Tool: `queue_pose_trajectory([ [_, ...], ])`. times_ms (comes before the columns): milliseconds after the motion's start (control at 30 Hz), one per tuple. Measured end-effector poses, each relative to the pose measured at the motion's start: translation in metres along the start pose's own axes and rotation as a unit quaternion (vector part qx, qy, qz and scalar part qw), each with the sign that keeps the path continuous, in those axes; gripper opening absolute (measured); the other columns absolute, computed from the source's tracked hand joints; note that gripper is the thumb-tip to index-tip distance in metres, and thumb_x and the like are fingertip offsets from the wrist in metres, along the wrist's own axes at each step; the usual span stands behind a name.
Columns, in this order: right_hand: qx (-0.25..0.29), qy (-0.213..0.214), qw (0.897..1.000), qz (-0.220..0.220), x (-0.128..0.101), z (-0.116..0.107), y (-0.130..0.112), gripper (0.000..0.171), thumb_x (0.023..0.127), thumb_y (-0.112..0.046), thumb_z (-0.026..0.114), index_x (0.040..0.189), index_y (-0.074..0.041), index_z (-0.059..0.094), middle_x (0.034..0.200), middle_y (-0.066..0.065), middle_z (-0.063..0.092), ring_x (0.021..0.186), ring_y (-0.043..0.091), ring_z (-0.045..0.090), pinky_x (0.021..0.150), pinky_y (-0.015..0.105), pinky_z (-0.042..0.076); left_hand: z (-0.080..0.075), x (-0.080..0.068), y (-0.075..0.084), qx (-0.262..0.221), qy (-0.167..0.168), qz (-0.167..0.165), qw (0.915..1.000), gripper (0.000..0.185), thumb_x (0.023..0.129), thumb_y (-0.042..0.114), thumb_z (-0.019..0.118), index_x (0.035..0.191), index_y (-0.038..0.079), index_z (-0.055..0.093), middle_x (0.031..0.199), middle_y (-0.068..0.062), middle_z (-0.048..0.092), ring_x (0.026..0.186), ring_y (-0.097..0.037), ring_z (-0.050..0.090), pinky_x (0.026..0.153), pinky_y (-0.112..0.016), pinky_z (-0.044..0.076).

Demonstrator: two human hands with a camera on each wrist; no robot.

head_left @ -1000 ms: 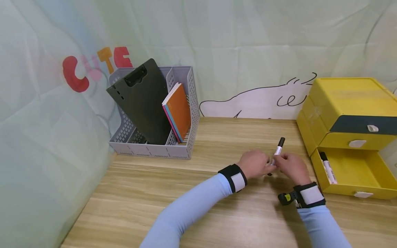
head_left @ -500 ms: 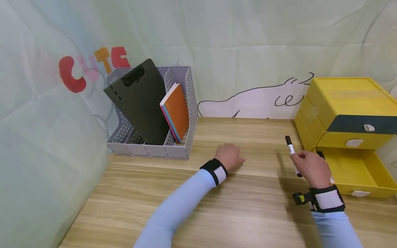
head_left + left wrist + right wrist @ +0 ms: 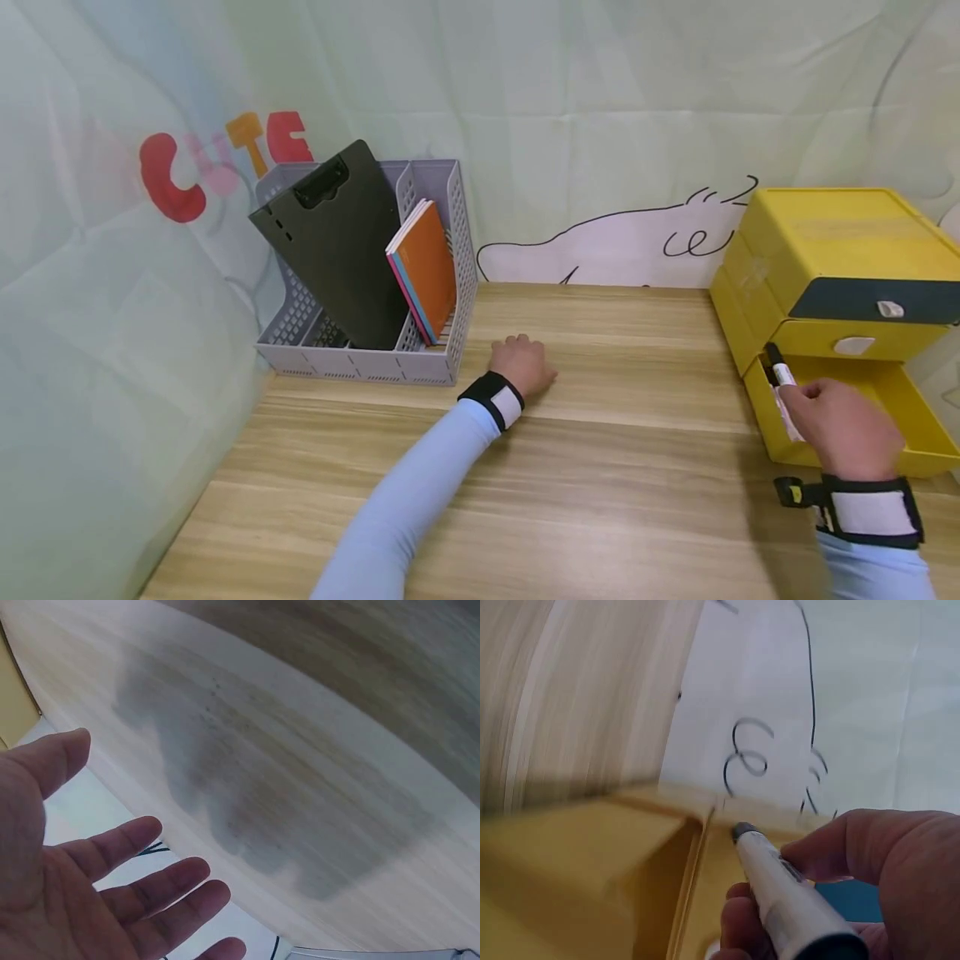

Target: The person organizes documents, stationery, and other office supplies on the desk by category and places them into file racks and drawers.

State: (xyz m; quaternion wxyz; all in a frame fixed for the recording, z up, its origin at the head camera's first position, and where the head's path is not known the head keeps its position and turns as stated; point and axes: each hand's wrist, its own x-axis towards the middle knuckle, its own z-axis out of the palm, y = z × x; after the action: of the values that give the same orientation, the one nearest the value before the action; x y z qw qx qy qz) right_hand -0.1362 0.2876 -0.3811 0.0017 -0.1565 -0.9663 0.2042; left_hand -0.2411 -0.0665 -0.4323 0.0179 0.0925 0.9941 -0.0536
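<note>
My right hand (image 3: 851,425) pinches a white marker (image 3: 783,375) with a black cap between thumb and fingers, over the left side of the open bottom drawer (image 3: 928,462). Seen from the right wrist, the marker (image 3: 784,896) lies across the fingers, the thumb on its side. Another white marker (image 3: 789,427) in that drawer is mostly hidden behind the held one and the hand. My left hand (image 3: 522,364) is by itself above the table, right of the grey organizer. Its fingers (image 3: 161,907) are spread and loosely bent in the left wrist view, holding nothing.
The drawer belongs to a yellow drawer box (image 3: 862,229) at the table's right. A grey organizer (image 3: 390,365) at the back left holds a dark clipboard (image 3: 341,258) and several thin notebooks (image 3: 431,267). Printed cloth (image 3: 600,125) hangs behind the wooden table (image 3: 585,500).
Both hands were together at the marker. The left hand let go and moved left towards the organizer; the right hand carried the marker rightwards to the open drawer.
</note>
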Motion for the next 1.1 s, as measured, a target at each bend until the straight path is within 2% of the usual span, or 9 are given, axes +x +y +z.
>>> queue_pose_trajectory([
  [100,-0.050,0.012,0.998,0.034,0.002,-0.004,0.009,0.055,0.098,-0.040,0.040,0.054,-0.008,0.047,0.052,0.003,0.041,0.050,0.023,0.043,0.048,0.031,0.027,-0.003,-0.001,-0.005,0.000,-0.004,-0.005,1.0000,0.054,0.093,0.056,0.059,0.122,0.012,0.068,0.116,-0.011,0.066,0.108,-0.028,0.060,0.091,-0.047,0.046],
  [233,-0.112,0.004,0.992,0.062,0.012,-0.007,0.015,0.059,0.100,-0.039,0.036,0.053,-0.005,0.047,0.052,0.007,0.042,0.054,0.026,0.047,0.057,0.037,0.034,-0.004,-0.002,-0.008,-0.005,-0.010,-0.013,0.9998,0.055,0.094,0.056,0.058,0.125,0.011,0.067,0.118,-0.012,0.065,0.110,-0.029,0.060,0.094,-0.047,0.045],
  [333,-0.137,-0.013,0.988,0.075,0.022,-0.004,0.017,0.059,0.101,-0.037,0.037,0.056,-0.002,0.050,0.057,0.012,0.046,0.063,0.033,0.051,0.066,0.048,0.040,-0.004,-0.002,-0.009,-0.007,-0.014,-0.012,0.9998,0.055,0.094,0.056,0.058,0.125,0.011,0.067,0.118,-0.011,0.065,0.111,-0.028,0.060,0.095,-0.047,0.045],
  [433,-0.147,-0.027,0.984,0.100,0.034,0.000,0.020,0.056,0.101,-0.034,0.039,0.067,0.008,0.054,0.067,0.021,0.051,0.075,0.042,0.052,0.080,0.058,0.042,-0.004,-0.001,-0.007,-0.008,-0.012,-0.008,0.9999,0.055,0.093,0.056,0.059,0.124,0.012,0.068,0.117,-0.011,0.065,0.110,-0.028,0.060,0.094,-0.047,0.045],
  [567,-0.138,-0.032,0.984,0.113,0.044,0.008,0.026,0.053,0.101,-0.031,0.038,0.083,0.017,0.054,0.080,0.031,0.054,0.087,0.049,0.051,0.090,0.064,0.036,-0.004,-0.001,-0.004,-0.012,-0.006,-0.007,0.9999,0.053,0.093,0.056,0.059,0.122,0.012,0.069,0.116,-0.011,0.066,0.110,-0.028,0.060,0.095,-0.048,0.045],
  [700,-0.118,-0.030,0.988,0.097,0.043,0.014,0.036,0.049,0.101,-0.029,0.040,0.083,0.014,0.058,0.078,0.027,0.056,0.086,0.047,0.051,0.088,0.065,0.034,-0.004,-0.001,-0.004,-0.022,-0.008,-0.008,0.9997,0.052,0.093,0.054,0.060,0.121,0.012,0.069,0.116,-0.011,0.066,0.110,-0.028,0.060,0.095,-0.048,0.044],
  [800,-0.110,-0.022,0.989,0.100,0.037,0.016,0.041,0.045,0.102,-0.026,0.039,0.099,0.013,0.059,0.085,0.029,0.057,0.087,0.047,0.050,0.090,0.067,0.033,-0.003,-0.001,-0.004,-0.024,-0.010,-0.010,0.9996,0.052,0.093,0.054,0.060,0.121,0.012,0.069,0.116,-0.011,0.066,0.110,-0.028,0.060,0.094,-0.048,0.044],
  [933,-0.110,0.022,0.987,0.119,0.028,0.016,0.041,0.045,0.104,-0.025,0.038,0.124,0.013,0.051,0.110,0.037,0.054,0.093,0.049,0.048,0.092,0.065,0.034,0.000,0.000,-0.006,-0.023,-0.007,-0.015,0.9996,0.051,0.092,0.054,0.060,0.121,0.012,0.069,0.115,-0.010,0.066,0.109,-0.028,0.060,0.093,-0.047,0.044],
  [1100,-0.088,0.058,0.987,0.118,0.012,0.011,0.044,0.050,0.105,-0.025,0.037,0.130,0.017,0.045,0.124,0.040,0.048,0.098,0.049,0.047,0.097,0.061,0.038,0.000,-0.001,-0.006,-0.026,-0.003,-0.015,0.9995,0.051,0.092,0.054,0.061,0.120,0.011,0.070,0.115,-0.011,0.066,0.107,-0.028,0.061,0.092,-0.047,0.045],
])
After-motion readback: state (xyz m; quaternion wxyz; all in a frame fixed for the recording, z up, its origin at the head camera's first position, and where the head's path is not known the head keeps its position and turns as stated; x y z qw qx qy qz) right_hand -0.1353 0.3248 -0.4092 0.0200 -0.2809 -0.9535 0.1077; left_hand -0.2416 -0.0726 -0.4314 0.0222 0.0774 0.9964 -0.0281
